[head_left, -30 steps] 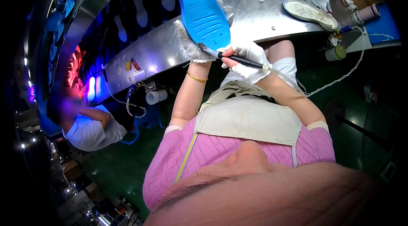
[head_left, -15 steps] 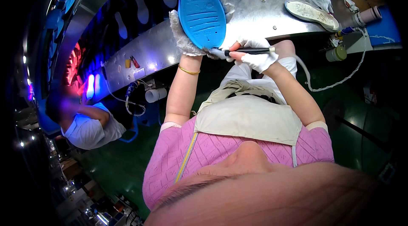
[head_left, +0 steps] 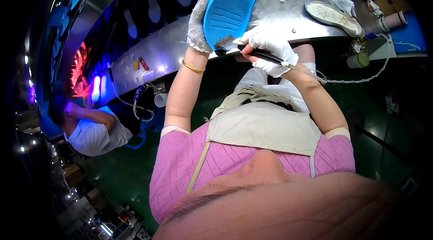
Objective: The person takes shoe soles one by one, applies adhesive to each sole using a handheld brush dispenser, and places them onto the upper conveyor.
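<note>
Right of blue sole (head_left: 231, 12), greenish container (head_left: 359, 60).

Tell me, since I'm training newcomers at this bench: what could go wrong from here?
The blue shoe sole is tilted and seems supported only by the left hand, so it could slip. The black-handled brush has its bristles at the sole's near end, close to bare fingertips of the right hand, which might get smeared. The dangling white cord could snag.
</note>
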{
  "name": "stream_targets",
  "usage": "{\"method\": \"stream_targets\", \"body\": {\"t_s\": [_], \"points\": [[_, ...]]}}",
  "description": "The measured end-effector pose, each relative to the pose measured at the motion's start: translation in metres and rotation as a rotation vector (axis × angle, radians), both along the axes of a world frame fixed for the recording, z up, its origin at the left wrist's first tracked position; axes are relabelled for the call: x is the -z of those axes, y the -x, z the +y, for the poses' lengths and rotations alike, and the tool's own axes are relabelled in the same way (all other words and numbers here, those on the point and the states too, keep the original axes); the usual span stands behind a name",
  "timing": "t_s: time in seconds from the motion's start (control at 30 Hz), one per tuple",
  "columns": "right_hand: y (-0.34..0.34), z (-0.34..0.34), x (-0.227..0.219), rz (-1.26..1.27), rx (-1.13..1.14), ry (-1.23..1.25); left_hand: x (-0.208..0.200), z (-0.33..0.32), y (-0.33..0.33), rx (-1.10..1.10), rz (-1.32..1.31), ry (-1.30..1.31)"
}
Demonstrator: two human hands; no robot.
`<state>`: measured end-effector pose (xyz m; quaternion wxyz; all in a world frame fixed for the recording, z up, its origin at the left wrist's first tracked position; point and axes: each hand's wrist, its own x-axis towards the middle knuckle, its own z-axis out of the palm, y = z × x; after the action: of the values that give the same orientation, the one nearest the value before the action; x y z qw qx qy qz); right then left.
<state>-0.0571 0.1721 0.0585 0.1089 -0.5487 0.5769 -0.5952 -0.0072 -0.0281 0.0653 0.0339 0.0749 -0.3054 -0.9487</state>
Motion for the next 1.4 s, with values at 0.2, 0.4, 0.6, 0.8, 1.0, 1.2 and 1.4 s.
{"method": "stream_targets", "body": {"t_s": [0.2, 0.4, 0.6, 0.8, 1.0, 1.2, 1.4], "points": [[0.002, 0.000, 0.002, -0.206, -0.097, -0.157, 0.001, -0.006, 0.008, 0.022, -0.015, 0.037], [0.007, 0.009, -0.023, -0.727, -0.206, -0.144, -0.004, -0.009, 0.015, 0.029, -0.068, -0.013], [0.022, -0.004, -0.014, -0.089, -0.111, -0.171, -0.011, -0.005, 0.021, 0.114, -0.218, 0.299], [0.041, 0.005, -0.033, -0.368, -0.091, -0.394, -0.020, 0.007, 0.023, 0.184, -0.348, 0.324], [0.057, 0.023, -0.037, -0.034, -0.026, -0.483, -0.025, 0.005, 0.022, 0.277, -0.344, 0.391], [0.063, 0.033, -0.027, 0.014, 0.078, -0.382, -0.020, 0.009, 0.025, 0.258, -0.288, 0.347], [0.046, 0.026, -0.028, -0.705, -0.070, -0.240, -0.002, 0.021, 0.015, 0.267, -0.168, -0.047]]}}
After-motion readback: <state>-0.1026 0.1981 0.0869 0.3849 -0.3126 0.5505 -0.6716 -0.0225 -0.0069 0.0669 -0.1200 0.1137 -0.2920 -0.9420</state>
